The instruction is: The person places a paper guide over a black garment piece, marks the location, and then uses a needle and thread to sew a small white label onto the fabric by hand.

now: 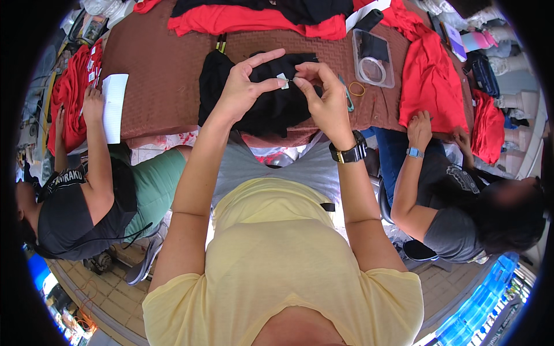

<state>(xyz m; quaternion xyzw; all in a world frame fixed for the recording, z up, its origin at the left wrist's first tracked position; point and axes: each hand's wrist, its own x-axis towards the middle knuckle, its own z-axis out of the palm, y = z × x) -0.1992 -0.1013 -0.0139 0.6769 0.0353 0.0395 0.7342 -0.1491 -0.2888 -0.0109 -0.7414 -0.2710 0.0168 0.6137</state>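
Note:
A black garment (259, 112) lies bunched on the table in front of me, under both hands. Over it, my left hand (245, 86) has its thumb and index finger stretched apart, the thumb tip close by a small white label (282, 81). Whether that thumb touches the label I cannot tell. My right hand (324, 92) pinches a small, thin, dark piece between thumb and index finger, right beside the label; it is too small to name. Close to the right hand, turquoise thread snips (347, 95) lie partly hidden behind it.
A clear plastic box (374, 60) with a white ring and a yellow band (357, 89) are right of my hands on the brown tablecloth (156, 69). Co-workers sit on both sides, handling a red garment (74, 92) left and another red garment (430, 86) right. Lined paper (116, 106) lies left.

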